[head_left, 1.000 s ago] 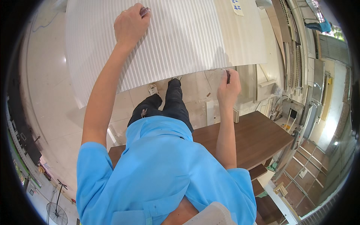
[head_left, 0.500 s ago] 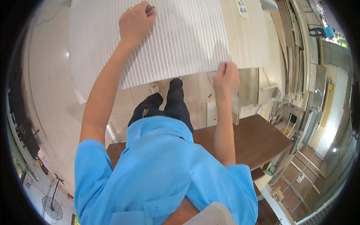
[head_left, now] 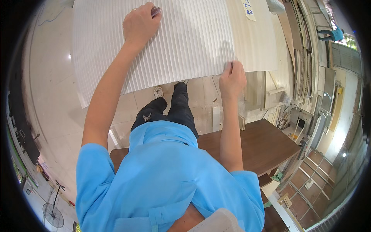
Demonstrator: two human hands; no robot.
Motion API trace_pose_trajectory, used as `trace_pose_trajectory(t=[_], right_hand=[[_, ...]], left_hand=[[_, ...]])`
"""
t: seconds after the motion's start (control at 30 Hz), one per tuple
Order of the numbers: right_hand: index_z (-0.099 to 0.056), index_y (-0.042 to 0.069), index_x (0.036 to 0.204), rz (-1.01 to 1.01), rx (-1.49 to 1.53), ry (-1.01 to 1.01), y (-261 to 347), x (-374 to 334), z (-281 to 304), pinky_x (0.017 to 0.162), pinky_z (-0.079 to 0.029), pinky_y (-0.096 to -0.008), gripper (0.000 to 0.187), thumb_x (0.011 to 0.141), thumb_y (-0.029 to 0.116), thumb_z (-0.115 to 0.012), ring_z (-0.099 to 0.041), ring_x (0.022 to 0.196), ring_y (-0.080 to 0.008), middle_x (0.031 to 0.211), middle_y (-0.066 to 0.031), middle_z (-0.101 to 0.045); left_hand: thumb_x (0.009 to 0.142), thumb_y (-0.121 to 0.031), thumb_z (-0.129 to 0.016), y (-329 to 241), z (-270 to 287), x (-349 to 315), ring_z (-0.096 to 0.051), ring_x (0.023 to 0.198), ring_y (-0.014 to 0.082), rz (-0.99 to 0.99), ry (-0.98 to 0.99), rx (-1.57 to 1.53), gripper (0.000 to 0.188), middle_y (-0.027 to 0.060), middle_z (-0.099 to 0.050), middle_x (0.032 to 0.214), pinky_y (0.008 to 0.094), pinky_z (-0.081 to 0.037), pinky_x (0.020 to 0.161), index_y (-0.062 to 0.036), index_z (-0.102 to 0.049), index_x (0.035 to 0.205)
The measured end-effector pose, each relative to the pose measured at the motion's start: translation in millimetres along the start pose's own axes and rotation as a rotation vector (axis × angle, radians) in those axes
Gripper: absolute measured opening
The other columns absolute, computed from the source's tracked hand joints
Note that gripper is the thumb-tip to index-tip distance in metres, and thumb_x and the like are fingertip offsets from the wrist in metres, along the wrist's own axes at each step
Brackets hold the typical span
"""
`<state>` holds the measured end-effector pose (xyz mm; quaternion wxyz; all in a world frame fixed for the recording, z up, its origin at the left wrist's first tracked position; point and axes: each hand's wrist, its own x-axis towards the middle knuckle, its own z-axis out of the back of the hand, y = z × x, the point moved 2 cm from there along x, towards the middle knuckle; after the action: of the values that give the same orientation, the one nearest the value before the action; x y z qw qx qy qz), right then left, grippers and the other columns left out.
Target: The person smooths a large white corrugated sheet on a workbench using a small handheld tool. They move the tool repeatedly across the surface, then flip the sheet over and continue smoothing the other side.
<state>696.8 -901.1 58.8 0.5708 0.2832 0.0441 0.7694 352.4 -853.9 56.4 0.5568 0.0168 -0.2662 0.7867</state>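
Note:
A white ribbed panel [head_left: 185, 42] lies before me, its near edge over my legs. My left hand [head_left: 140, 24] rests on it toward the far side, fingers closed round a small dark, glossy thing [head_left: 155, 11] whose kind I cannot make out. At the panel's near edge, toward the right, my right hand [head_left: 233, 80] is closed in a pinch. Something small and dark [head_left: 231, 65] shows between its fingertips, too little of it to name. A smooth pale board [head_left: 255, 42] borders the ribs on the right, with a strip of marked tape [head_left: 248, 9] on it.
Behind me stands a brown table [head_left: 262, 143]. Stacked boards and strips [head_left: 303, 58] line the right side, with a metal frame [head_left: 309, 181] farther back. A fan [head_left: 53, 214] stands at the lower left. Another person [head_left: 332, 34] in blue is far off at upper right.
My right hand has shifted slightly up and left along the panel's near edge and is less blurred. The left hand stays almost in place, still closed on the small dark thing.

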Motion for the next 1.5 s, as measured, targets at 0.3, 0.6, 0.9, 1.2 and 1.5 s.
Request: trace_pose_trajectory(t=[0.3,0.6,0.9,1.2,1.5], right_hand=[[-0.060,0.004,0.092,-0.002,-0.039,0.026,1,7,-1,0.072,-0.050,-0.0458,0.008,0.097,0.010,-0.063,-0.064,0.085,-0.0355,0.089,-0.0142,-0.064],[-0.061,0.004,0.095,-0.021,-0.049,-0.029,-3,0,-5,0.068,-0.049,-0.0449,0.009,0.098,0.012,-0.063,-0.063,0.077,-0.0351,0.084,-0.0137,-0.065],[-0.063,0.001,0.099,-0.386,0.110,0.172,-19,-60,20,0.071,-0.052,-0.0397,0.008,0.100,0.009,-0.063,-0.066,0.080,-0.0310,0.089,-0.0137,-0.067],[-0.065,-0.001,0.101,-0.307,0.341,-0.047,-4,-33,18,0.067,-0.050,-0.0358,0.014,0.104,0.013,-0.063,-0.061,0.071,-0.0244,0.082,-0.0114,-0.064],[-0.061,0.002,0.095,-0.030,-0.013,-0.027,12,-1,-4,0.067,-0.050,-0.0431,0.008,0.098,0.009,-0.065,-0.063,0.078,-0.0342,0.085,-0.0158,-0.063]], left_hand=[[0.095,-0.037,-0.067,-1,2,0,-0.069,0.080,0.0307,-0.003,0.002,-0.015,0.031,0.0082,-0.073,0.083,0.0454,-0.054,0.071,-0.0068,-0.068,0.090],[0.094,-0.035,-0.067,0,0,-1,-0.069,0.080,0.0303,0.001,0.009,-0.009,0.028,0.0071,-0.073,0.084,0.0450,-0.054,0.071,-0.0078,-0.068,0.088],[0.096,-0.038,-0.067,3,-2,0,-0.069,0.078,0.0296,-0.024,-0.013,-0.008,0.030,0.0047,-0.073,0.083,0.0450,-0.053,0.067,-0.0087,-0.067,0.087],[0.095,-0.039,-0.066,-1,3,0,-0.069,0.083,0.0306,0.022,0.025,-0.003,0.031,0.0059,-0.074,0.085,0.0459,-0.053,0.070,-0.0092,-0.067,0.087],[0.096,-0.039,-0.065,-4,5,0,-0.069,0.082,0.0316,0.057,0.071,0.006,0.030,0.0069,-0.073,0.084,0.0461,-0.053,0.072,-0.0096,-0.069,0.091]])
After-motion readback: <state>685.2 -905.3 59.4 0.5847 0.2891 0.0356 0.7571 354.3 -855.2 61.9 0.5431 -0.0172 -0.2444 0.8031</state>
